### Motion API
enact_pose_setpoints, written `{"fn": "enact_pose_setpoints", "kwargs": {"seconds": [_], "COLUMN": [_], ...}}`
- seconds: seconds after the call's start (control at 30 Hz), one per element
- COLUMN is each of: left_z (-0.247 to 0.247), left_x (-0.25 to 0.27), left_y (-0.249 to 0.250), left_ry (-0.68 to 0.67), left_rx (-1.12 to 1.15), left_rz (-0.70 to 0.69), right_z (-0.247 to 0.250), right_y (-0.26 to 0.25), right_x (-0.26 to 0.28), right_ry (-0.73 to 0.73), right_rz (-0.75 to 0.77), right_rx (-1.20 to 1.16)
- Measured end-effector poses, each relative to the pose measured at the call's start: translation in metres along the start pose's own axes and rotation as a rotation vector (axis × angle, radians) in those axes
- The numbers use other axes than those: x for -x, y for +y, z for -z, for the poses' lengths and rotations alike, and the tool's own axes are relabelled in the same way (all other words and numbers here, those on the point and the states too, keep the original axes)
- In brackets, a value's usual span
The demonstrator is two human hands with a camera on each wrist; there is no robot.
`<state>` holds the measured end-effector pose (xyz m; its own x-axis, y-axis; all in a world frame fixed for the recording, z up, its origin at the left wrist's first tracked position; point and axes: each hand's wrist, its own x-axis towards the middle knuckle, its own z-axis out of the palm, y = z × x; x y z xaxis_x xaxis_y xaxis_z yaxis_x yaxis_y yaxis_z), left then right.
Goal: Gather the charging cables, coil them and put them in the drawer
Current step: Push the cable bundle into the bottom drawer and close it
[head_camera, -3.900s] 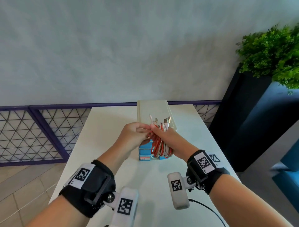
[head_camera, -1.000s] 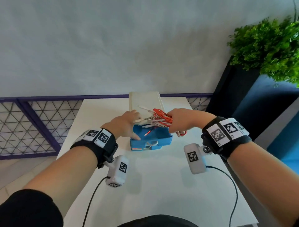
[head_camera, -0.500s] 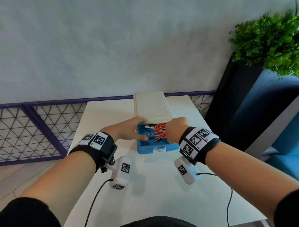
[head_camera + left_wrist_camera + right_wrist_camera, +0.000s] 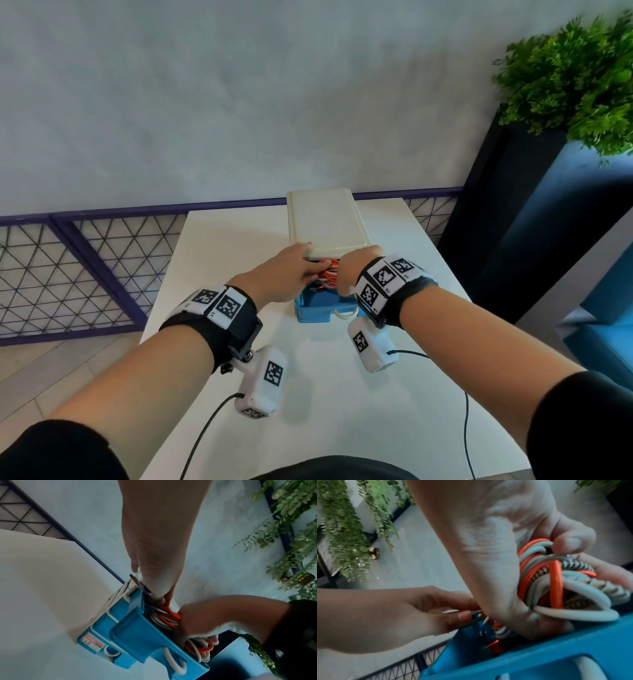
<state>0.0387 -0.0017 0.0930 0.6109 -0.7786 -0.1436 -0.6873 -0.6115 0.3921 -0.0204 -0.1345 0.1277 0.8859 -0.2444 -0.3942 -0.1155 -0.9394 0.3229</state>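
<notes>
A blue drawer (image 4: 313, 308) stands pulled out of a small cream-topped box (image 4: 325, 222) on the white table (image 4: 239, 240). My right hand (image 4: 347, 274) grips a coil of orange, white and silver charging cables (image 4: 556, 581) and holds it down inside the drawer (image 4: 539, 662). From the left, my left hand (image 4: 301, 267) reaches over the drawer, its thumb and fingers pinching the cable ends (image 4: 476, 620) at the coil's left side. A metal plug (image 4: 135, 580) pokes up beside that thumb. A white cable loop (image 4: 171, 660) hangs out through the drawer's front.
A purple-framed mesh railing (image 4: 85, 257) runs behind and left of the table. To the right stands a dark planter (image 4: 496, 222) with a green plant (image 4: 575, 85). Black camera leads (image 4: 205, 431) trail across the near tabletop.
Over the last second my right hand brought the coil down from above the drawer into it. My left hand moved in closer over the drawer and onto the cable ends.
</notes>
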Motion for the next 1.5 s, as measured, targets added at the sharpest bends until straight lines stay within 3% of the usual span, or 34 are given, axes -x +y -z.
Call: {"fn": "enact_pose_setpoints", "kwargs": {"seconds": [0.1, 0.33, 0.43, 0.57, 0.63, 0.8, 0.97, 1.13, 1.23, 1.4, 1.5], "left_z": [-0.002, 0.005, 0.003, -0.006, -0.012, -0.021, -0.024, -0.004, 0.010, 0.008, 0.008], "left_x": [-0.003, 0.001, 0.000, 0.000, -0.001, -0.006, -0.008, -0.003, 0.004, 0.009, 0.008], "left_y": [-0.003, 0.002, 0.004, 0.004, 0.002, 0.003, 0.003, -0.004, -0.009, -0.009, -0.001], "left_ry": [-0.024, -0.062, -0.021, 0.113, 0.178, 0.203, 0.228, 0.188, 0.248, 0.349, 0.367], "left_rx": [-0.114, -0.152, -0.135, 0.041, 0.067, -0.120, -0.194, 0.024, 0.153, 0.061, 0.119], "left_rz": [0.011, -0.008, 0.008, 0.044, 0.038, 0.022, 0.038, -0.006, 0.040, 0.273, 0.293], "right_z": [-0.002, -0.007, -0.012, -0.024, -0.031, -0.052, -0.047, -0.041, -0.035, -0.038, -0.041], "right_y": [0.004, -0.006, -0.004, 0.003, 0.008, 0.005, -0.001, -0.002, -0.006, -0.007, -0.001], "right_x": [-0.001, -0.007, -0.008, -0.007, 0.002, 0.013, 0.006, 0.006, 0.009, 0.008, 0.007], "right_ry": [0.053, 0.081, 0.097, 0.121, 0.139, 0.225, 0.173, 0.272, 0.263, 0.258, 0.313], "right_rz": [0.012, -0.071, -0.075, 0.059, 0.089, 0.135, 0.079, 0.014, -0.003, -0.053, -0.032], "right_rx": [-0.031, -0.117, -0.215, -0.344, -0.308, -0.189, -0.048, -0.013, 0.031, -0.005, -0.110]}}
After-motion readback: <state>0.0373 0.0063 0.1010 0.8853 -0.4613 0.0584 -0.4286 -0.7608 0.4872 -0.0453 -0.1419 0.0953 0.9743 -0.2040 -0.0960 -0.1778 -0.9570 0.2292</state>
